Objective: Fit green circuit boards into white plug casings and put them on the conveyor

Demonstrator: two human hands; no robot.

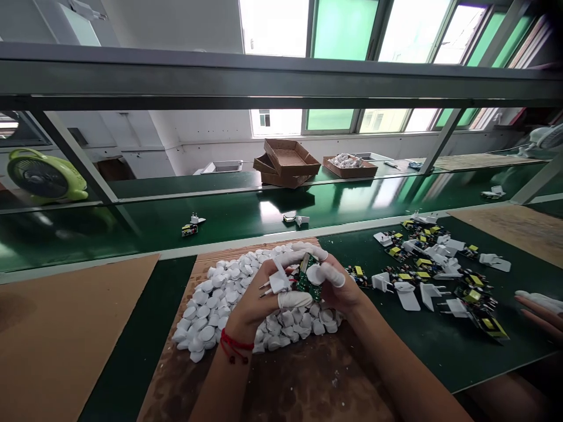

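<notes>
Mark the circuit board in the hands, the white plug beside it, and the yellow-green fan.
Circuit board (302,283): head view, on its green face.
White plug (278,283): head view, on its body, not the pins.
Yellow-green fan (37,177): head view, on its dark front grille.

A factory assembly workshop, by the look of it: a long green conveyor belt (237,220) bears a small board (189,230); cardboard trays (294,159) stand behind it, circuit boards with plugs (424,274) lie heaped before it.
</notes>
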